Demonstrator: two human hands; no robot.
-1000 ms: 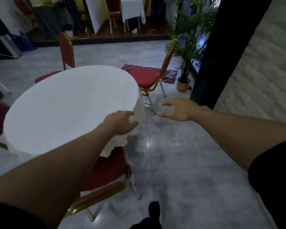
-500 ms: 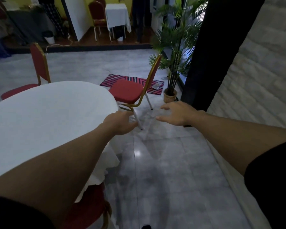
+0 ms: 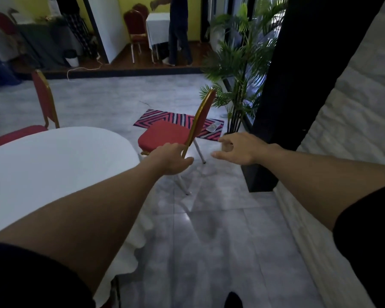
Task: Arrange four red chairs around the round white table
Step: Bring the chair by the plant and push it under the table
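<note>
The round white table [image 3: 53, 165] fills the left of the head view under its cloth. A red chair with a gold frame [image 3: 167, 136] stands just past the table's right edge, its back towards me and seen edge-on. My left hand [image 3: 171, 158] reaches out in front of that chair's back, fingers loose, holding nothing. My right hand [image 3: 238, 147] is stretched out to the right of the chair, fingers spread, apart from it. A second red chair [image 3: 42, 103] stands behind the table at the far left.
A potted palm [image 3: 238, 70] and a wide black pillar [image 3: 298, 85] stand right of the near chair. A striped red mat [image 3: 176, 121] lies behind it. A pale brick wall [image 3: 353, 107] runs along the right. Another red chair [image 3: 136, 30] and clothed table stand on the far platform.
The view has swung right and moved forward along the table. The near chair has grown closer, and both hands have stretched out towards its back. The chair under the table's near edge has left the view.
</note>
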